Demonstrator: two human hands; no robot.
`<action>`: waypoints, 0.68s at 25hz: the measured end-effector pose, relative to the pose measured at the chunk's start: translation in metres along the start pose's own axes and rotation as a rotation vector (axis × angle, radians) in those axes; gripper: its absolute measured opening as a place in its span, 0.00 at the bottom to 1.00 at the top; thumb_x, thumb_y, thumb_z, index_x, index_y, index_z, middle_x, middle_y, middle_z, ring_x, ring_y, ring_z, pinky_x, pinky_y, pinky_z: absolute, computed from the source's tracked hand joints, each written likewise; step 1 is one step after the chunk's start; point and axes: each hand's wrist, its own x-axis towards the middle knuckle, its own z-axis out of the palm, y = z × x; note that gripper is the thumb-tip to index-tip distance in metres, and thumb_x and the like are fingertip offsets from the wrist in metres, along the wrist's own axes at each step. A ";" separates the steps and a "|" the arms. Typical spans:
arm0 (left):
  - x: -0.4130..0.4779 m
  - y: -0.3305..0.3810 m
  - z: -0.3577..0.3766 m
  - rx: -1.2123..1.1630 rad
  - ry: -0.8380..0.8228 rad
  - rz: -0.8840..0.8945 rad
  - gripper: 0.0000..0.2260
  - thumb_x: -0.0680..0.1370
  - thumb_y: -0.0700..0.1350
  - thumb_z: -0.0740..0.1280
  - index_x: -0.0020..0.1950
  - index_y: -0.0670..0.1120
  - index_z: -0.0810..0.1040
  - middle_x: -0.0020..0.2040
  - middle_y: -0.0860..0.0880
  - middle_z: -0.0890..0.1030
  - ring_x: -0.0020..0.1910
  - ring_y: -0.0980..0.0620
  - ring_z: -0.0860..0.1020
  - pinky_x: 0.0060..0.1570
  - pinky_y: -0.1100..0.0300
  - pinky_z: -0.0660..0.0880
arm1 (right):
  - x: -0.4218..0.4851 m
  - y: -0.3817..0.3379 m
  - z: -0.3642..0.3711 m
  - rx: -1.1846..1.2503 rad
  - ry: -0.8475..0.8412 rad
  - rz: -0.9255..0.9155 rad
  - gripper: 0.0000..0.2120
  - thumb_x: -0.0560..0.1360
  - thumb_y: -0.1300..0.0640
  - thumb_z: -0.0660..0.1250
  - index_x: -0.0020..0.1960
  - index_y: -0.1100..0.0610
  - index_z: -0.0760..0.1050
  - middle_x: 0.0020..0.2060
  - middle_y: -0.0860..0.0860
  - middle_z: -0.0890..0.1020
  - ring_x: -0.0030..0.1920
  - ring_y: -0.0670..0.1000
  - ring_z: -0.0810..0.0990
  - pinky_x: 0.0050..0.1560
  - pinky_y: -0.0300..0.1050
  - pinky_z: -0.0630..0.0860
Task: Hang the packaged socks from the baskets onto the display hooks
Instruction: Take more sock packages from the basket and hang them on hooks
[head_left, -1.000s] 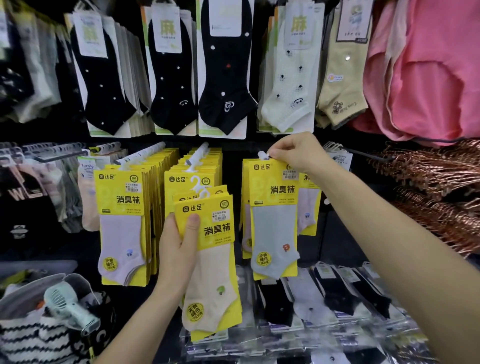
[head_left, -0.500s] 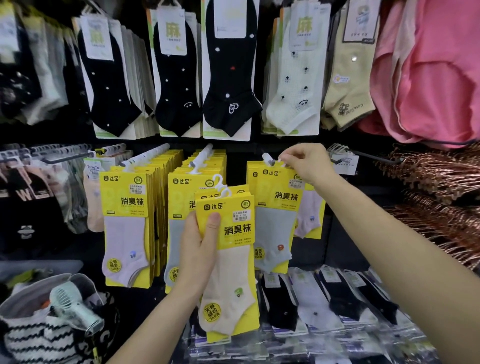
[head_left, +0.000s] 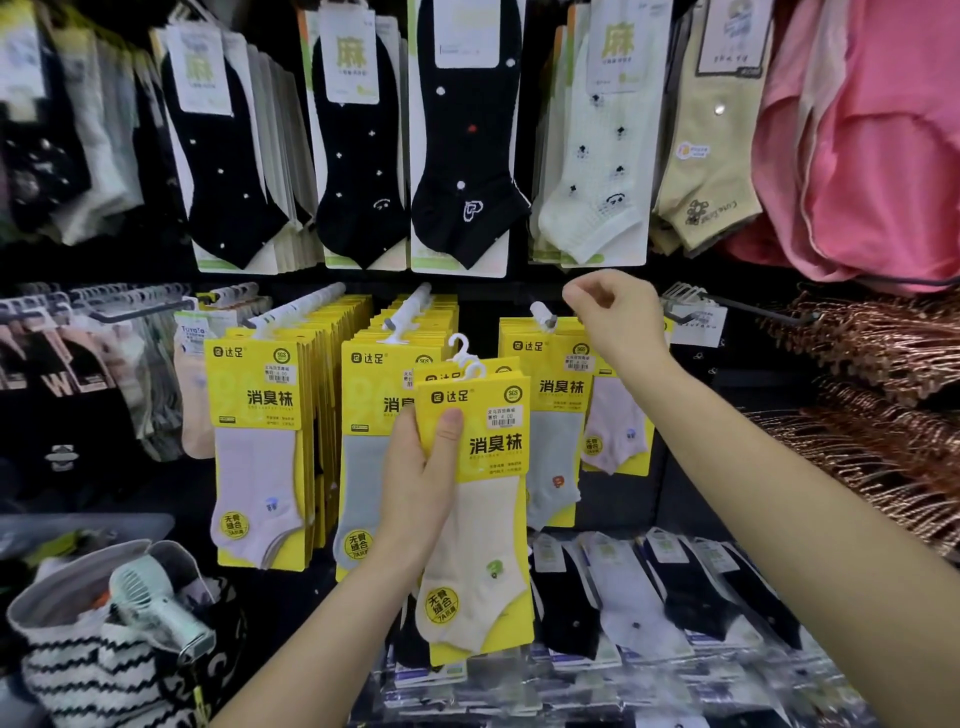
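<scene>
Gripping cream sock packs (head_left: 483, 519) in my left hand (head_left: 423, 483), thumb across the yellow card, I hold them before the middle hanging row (head_left: 371, 395). My right hand (head_left: 618, 317), fingers curled on nothing, hovers just beside the display hook (head_left: 543, 314) carrying grey sock packs (head_left: 553, 431).

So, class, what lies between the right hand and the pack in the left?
Head view: between right hand and held pack sit the hook's white tip and the grey-sock pack hanging on it.

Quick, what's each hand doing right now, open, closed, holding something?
Left hand: grips the yellow sock packs.
Right hand: fingers curled, holding nothing.
</scene>
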 end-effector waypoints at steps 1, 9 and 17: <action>0.001 0.001 0.002 -0.001 -0.004 0.005 0.08 0.74 0.57 0.60 0.50 0.57 0.73 0.45 0.64 0.80 0.47 0.69 0.77 0.41 0.75 0.72 | -0.009 -0.002 -0.001 0.047 0.039 -0.053 0.07 0.74 0.53 0.68 0.37 0.48 0.75 0.32 0.42 0.76 0.33 0.38 0.72 0.37 0.32 0.69; 0.001 0.006 0.025 -0.067 -0.025 -0.032 0.03 0.78 0.49 0.63 0.50 0.57 0.73 0.48 0.60 0.79 0.45 0.70 0.77 0.39 0.76 0.72 | -0.058 0.003 0.006 -0.053 -0.304 -0.011 0.18 0.63 0.47 0.78 0.44 0.44 0.69 0.38 0.43 0.72 0.37 0.43 0.71 0.35 0.37 0.68; 0.003 -0.002 0.015 -0.001 0.024 -0.040 0.06 0.81 0.49 0.58 0.48 0.51 0.73 0.42 0.58 0.77 0.39 0.70 0.74 0.37 0.76 0.69 | -0.052 0.011 -0.007 0.095 -0.223 -0.033 0.07 0.73 0.57 0.71 0.39 0.46 0.77 0.37 0.40 0.79 0.43 0.42 0.78 0.46 0.35 0.74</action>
